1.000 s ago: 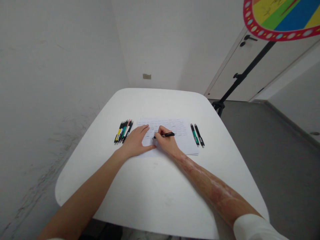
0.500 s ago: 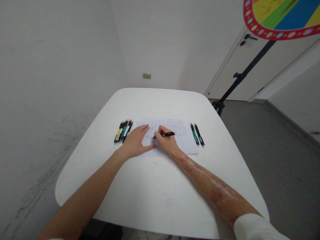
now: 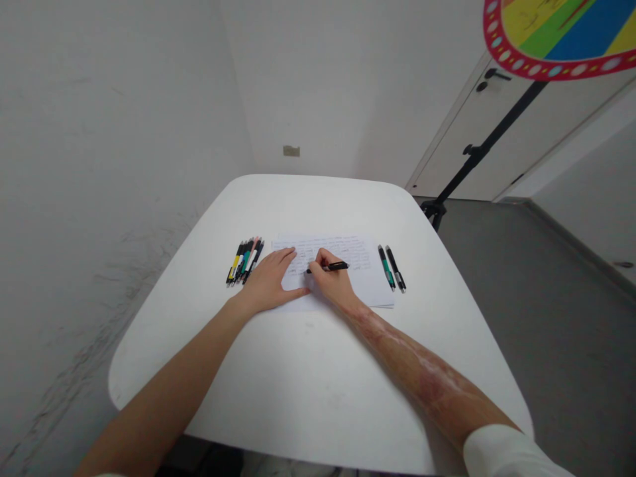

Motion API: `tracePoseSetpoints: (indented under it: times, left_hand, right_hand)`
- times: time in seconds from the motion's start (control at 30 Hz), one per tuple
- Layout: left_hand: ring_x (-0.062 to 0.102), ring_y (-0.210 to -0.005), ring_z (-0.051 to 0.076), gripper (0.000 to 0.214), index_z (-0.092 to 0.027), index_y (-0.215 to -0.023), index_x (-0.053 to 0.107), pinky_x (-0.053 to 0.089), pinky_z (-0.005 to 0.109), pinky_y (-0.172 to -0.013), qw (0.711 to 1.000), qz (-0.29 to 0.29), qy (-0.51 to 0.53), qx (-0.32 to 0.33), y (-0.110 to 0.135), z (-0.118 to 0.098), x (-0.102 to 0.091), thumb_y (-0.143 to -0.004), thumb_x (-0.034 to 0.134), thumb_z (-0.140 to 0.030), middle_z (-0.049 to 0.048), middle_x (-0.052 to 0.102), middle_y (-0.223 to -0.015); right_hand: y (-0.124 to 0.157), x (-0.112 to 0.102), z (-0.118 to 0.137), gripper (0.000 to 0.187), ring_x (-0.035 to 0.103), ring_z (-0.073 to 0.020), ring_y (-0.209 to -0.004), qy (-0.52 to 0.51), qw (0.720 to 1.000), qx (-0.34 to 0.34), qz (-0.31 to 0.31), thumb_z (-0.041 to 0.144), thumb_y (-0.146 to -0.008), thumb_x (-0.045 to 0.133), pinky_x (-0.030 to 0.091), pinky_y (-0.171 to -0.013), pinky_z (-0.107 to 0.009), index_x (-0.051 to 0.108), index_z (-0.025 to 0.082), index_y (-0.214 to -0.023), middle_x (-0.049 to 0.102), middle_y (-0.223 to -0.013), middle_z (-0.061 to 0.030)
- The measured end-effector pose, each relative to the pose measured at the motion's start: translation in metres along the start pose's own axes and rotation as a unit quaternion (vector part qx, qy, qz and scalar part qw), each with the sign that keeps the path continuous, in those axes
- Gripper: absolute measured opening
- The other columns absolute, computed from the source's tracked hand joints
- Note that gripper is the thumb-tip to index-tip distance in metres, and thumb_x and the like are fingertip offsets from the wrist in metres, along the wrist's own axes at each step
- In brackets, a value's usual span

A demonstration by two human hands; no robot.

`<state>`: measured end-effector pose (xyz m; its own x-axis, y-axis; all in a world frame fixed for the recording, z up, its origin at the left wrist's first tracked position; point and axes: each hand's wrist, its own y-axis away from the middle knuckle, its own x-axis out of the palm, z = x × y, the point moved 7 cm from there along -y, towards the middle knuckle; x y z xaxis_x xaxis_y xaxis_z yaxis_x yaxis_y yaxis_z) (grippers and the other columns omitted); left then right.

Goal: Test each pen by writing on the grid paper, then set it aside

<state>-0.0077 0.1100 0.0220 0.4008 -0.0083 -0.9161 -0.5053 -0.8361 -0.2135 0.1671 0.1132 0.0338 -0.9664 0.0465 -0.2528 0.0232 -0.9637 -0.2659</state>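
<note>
Several lines of handwriting cover the upper part of a white sheet of paper (image 3: pixel 365 285), which lies on top of other sheets. My right hand (image 3: pixel 332 277) grips a black pen (image 3: pixel 336 266) with its tip down at the paper, near the left part of the lines. Flat across the sheet's left side rests my left hand (image 3: pixel 271 281), thumb and fingers spread, holding nothing. The thumb reaches close to the right hand. The words are too small to read.
Left of the paper lies a row of several pens (image 3: pixel 245 262) in mixed colours. A green pen (image 3: pixel 386 268) and a black pen (image 3: pixel 396 268) lie to its right. The white table (image 3: pixel 308 371) has rounded corners. A colourful wheel (image 3: pixel 561 40) stands on a black tripod (image 3: pixel 477 156).
My right hand and the pen have barely shifted. The left hand stays in place on the paper.
</note>
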Motion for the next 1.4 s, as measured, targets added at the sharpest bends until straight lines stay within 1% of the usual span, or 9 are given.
tracePoseSetpoints:
  times: [0.33, 0.5, 0.7, 0.83, 1.03, 1.2, 1.4]
  left_hand:
    - [0.046, -0.161, 0.036, 0.098, -0.019, -0.164, 0.047, 0.034, 0.053, -0.137, 1.0, 0.002, -0.009, 0.001, -0.0003, -0.0004, 0.0002, -0.093, 0.067, -0.083, 0.0181, 0.048, -0.173]
    - [0.046, -0.16, 0.036, 0.097, -0.019, -0.165, 0.047, 0.034, 0.054, -0.137, 1.0, -0.003, -0.01, 0.004, -0.0002, 0.0004, 0.001, -0.093, 0.067, -0.082, 0.0182, 0.048, -0.173]
    - [0.047, -0.16, 0.037, 0.098, -0.021, -0.165, 0.046, 0.035, 0.055, -0.137, 1.0, -0.003, -0.003, 0.002, 0.0002, 0.001, 0.0009, -0.093, 0.067, -0.082, 0.0174, 0.048, -0.173]
    - [0.046, -0.161, 0.037, 0.099, -0.021, -0.166, 0.045, 0.034, 0.056, -0.137, 1.0, -0.003, 0.0, 0.004, 0.0004, 0.0014, 0.0011, -0.092, 0.066, -0.083, 0.0179, 0.048, -0.173]
    - [0.046, -0.161, 0.036, 0.1, -0.018, -0.165, 0.046, 0.034, 0.053, -0.138, 1.0, 0.001, -0.007, 0.005, 0.0003, 0.0013, 0.0013, -0.093, 0.066, -0.083, 0.0189, 0.047, -0.173]
    - [0.046, -0.161, 0.036, 0.098, -0.021, -0.165, 0.046, 0.034, 0.054, -0.137, 1.0, -0.003, -0.006, 0.003, 0.0001, 0.0016, 0.0011, -0.093, 0.066, -0.083, 0.0176, 0.048, -0.173]
    - [0.046, -0.161, 0.036, 0.098, -0.021, -0.165, 0.046, 0.034, 0.054, -0.137, 1.0, -0.002, -0.004, 0.002, 0.0003, 0.0021, 0.0017, -0.092, 0.067, -0.083, 0.0176, 0.048, -0.173]
  right_hand:
    - [0.0005, -0.0001, 0.0007, 0.022, 0.039, -0.016, -0.063, 0.0, 1.0, 0.004, -0.002, 0.028, -0.084, 0.055, 0.029, -0.064, -0.033, 0.04, 0.026, -0.068, 0.041, -0.062, 0.0062]
    - [0.0003, 0.0016, 0.0003, 0.022, 0.039, -0.0159, -0.063, 0.003, 1.0, 0.002, 0.015, 0.028, -0.083, 0.056, 0.029, -0.063, -0.033, 0.04, 0.026, -0.067, 0.041, -0.062, 0.0061]
    - [0.0, 0.0016, -0.0001, 0.022, 0.039, -0.0162, -0.063, 0.004, 1.0, 0.005, 0.01, 0.027, -0.083, 0.056, 0.029, -0.062, -0.033, 0.041, 0.027, -0.067, 0.042, -0.062, 0.0057]
    - [-0.0002, -0.0001, 0.0001, 0.023, 0.039, -0.0163, -0.064, 0.01, 1.0, 0.006, -0.006, 0.027, -0.083, 0.056, 0.028, -0.062, -0.033, 0.04, 0.026, -0.067, 0.04, -0.062, 0.0058]
    - [-0.0003, 0.0007, -0.0011, 0.024, 0.038, -0.0159, -0.063, 0.009, 1.0, 0.003, -0.006, 0.028, -0.083, 0.056, 0.028, -0.062, -0.033, 0.039, 0.026, -0.067, 0.039, -0.061, 0.0061]
    - [-0.0007, 0.0006, -0.0007, 0.022, 0.038, -0.0161, -0.062, 0.012, 1.0, -0.003, -0.006, 0.028, -0.082, 0.055, 0.027, -0.062, -0.034, 0.04, 0.027, -0.067, 0.04, -0.06, 0.0062]
    - [-0.0002, 0.0004, -0.0019, 0.023, 0.038, -0.0162, -0.062, 0.013, 1.0, -0.002, -0.005, 0.027, -0.083, 0.055, 0.027, -0.062, -0.034, 0.039, 0.027, -0.067, 0.039, -0.06, 0.006]
